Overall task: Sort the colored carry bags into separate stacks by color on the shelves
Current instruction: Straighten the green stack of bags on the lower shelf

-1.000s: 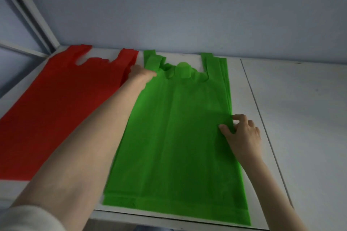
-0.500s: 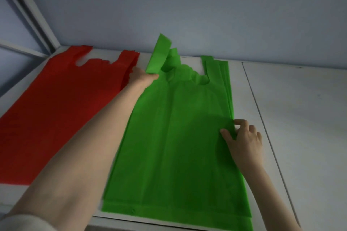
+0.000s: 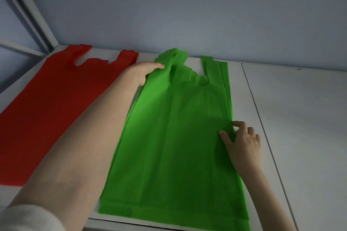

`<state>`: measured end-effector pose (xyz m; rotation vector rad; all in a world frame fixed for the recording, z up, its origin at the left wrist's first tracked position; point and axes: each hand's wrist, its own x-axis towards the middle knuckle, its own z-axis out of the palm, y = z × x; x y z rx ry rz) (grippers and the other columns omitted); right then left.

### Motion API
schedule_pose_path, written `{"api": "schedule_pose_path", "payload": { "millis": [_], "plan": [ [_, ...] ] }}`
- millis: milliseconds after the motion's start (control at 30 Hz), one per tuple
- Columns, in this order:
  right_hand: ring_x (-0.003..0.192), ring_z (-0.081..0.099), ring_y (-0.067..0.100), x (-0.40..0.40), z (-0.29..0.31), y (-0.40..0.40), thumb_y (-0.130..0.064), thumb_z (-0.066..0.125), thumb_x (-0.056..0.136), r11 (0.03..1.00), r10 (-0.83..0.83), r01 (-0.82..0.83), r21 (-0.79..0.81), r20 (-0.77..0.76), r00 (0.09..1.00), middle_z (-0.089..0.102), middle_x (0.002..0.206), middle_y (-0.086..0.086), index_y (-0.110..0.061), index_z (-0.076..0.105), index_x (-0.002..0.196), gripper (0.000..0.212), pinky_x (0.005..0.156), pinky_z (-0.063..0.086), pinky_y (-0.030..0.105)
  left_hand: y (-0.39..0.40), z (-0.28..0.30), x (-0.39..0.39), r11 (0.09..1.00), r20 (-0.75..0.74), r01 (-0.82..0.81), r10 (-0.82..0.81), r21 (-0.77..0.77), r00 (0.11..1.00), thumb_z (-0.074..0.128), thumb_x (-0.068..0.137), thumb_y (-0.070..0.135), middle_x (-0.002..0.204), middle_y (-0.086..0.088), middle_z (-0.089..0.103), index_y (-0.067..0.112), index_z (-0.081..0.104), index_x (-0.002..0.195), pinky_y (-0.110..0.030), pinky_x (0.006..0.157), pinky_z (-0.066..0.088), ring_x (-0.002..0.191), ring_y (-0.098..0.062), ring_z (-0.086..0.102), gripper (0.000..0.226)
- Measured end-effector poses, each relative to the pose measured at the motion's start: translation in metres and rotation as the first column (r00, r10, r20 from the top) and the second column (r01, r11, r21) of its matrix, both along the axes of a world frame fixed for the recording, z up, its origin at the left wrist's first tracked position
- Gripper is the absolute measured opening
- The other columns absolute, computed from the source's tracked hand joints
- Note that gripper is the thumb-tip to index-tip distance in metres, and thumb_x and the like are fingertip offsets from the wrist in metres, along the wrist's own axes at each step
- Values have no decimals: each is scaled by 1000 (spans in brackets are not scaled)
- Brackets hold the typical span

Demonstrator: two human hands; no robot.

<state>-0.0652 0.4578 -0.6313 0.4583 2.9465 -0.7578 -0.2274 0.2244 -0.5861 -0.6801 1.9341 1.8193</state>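
Two hands on the green stack, red stack at its left

On a white shelf (image 3: 293,118) lie two flat stacks of carry bags, handles toward the blue-grey wall (image 3: 187,9). The red bags (image 3: 56,103) lie at the left, running from the far corner toward the near edge at a slant. The green bags (image 3: 178,137) lie just beside them in the middle of the shelf, the bottom hem reaching the shelf's near edge. The edges of several green layers show along the right side, slightly fanned.

The left hand (image 3: 144,73) reaches over the gap between the two stacks and holds the left handle of the top green bag, thumb on top of the fabric and the other fingers hidden beneath it. That handle is bunched and raised off the stack, its tip blurred; the right handle lies flat. The left forearm crosses over the inner edge of the red bags, a pale sleeve (image 3: 28,217) at the near corner.

The right hand (image 3: 242,140) sits at the right edge of the green stack, about halfway along it. Its thumb rests on top of the green fabric and its curled fingers are at the edge, pinching the layers there.

A thin seam runs along the shelf to the right of the green stack. A white frame post (image 3: 35,17) rises at the far left corner
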Motion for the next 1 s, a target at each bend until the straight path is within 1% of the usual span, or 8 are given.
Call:
{"api": "schedule_pose_path", "payload": {
  "millis": [133, 300, 467, 567, 633, 800, 900, 1000],
  "plan": [
    [124, 39, 31, 1, 2, 0, -37, 49, 93, 1000, 4, -4, -10, 6, 1000, 47, 132, 15, -12, 35, 137, 53, 100, 35, 37, -3, 0, 2, 998, -173, -49, 57, 49, 983, 52, 87, -7, 83, -5, 67, 5, 63, 105, -33, 68, 58, 54, -17, 65, 24],
    [125, 38, 31, 2, 3, 1, -37, 49, 93, 1000, 4, -4, -16, 7, 1000, 46, 133, 14, -12, 35, 137, 53, 100, 36, 37, -13, -3, 1, 971, -523, -202, 237, 124, 818, 41, 78, -27, 109, -4, 55, 12, 34, 142, -15, 54, 51, 76, -6, 56, 75],
    [125, 38, 31, 2, 2, 0, -37, 48, 93, 1000, 0, 0, -16, 1, 1000, 44, 134, 14, -12, 35, 138, 53, 100, 35, 37, -17, -18, 6, 942, -257, -182, 108, -283, 960, 52, 87, -7, 114, -13, 57, -3, 43, 135, -20, 51, 54, 77, -23, 59, 49],
    [124, 39, 31, 3, 3, 1, -36, 48, 93, 1000, 6, -6, -29, 0, 1000, 44, 135, 14, -12, 35, 138, 53, 101, 35, 36, -15, -22, 6, 942, -180, -149, 97, -302, 979, 63, 87, 10, 131, -18, 56, -5, 44, 135, -35, 92, 54, 111, -32, 61, 54],
    [125, 39, 30, 4, 3, 3, -34, 48, 94, 999, 12, -12, -49, 7, 1000, 44, 136, 14, -12, 34, 139, 52, 102, 34, 36, -11, -21, 7, 930, -205, -132, 63, -342, 977, 64, 87, 9, 134, -18, 54, -4, 44, 135, -37, 100, 47, 121, -30, 56, 54],
    [129, 36, 29, 7, 2, 8, -24, 47, 95, 995, 42, -41, -93, 7, 999, 43, 137, 14, -13, 30, 143, 52, 106, 27, 33, -2, -14, 11, 946, -402, -153, 25, -287, 915, 60, 81, -8, 121, -18, 62, 4, 49, 130, -35, 87, 50, 109, -31, 61, 51],
    [129, 35, 28, 9, 3, 9, -20, 48, 95, 993, 57, -56, -102, 10, 998, 42, 137, 13, -14, 28, 144, 54, 107, 27, 33, -1, -10, 13, 988, -339, -118, 77, -103, 938, 54, 87, 2, 65, -2, 72, 8, 64, 90, -25, 63, 50, 64, -18, 67, 12],
    [129, 37, 28, 9, 4, 11, -21, 49, 95, 994, 65, -62, -95, 26, 998, 41, 137, 13, -14, 29, 144, 54, 107, 29, 33, -4, -12, 13, 985, -209, -165, 173, 55, 963, 34, 95, 18, 35, 4, 54, 15, 49, 64, -17, 42, 40, 30, -8, 52, 35]
  ]
}}
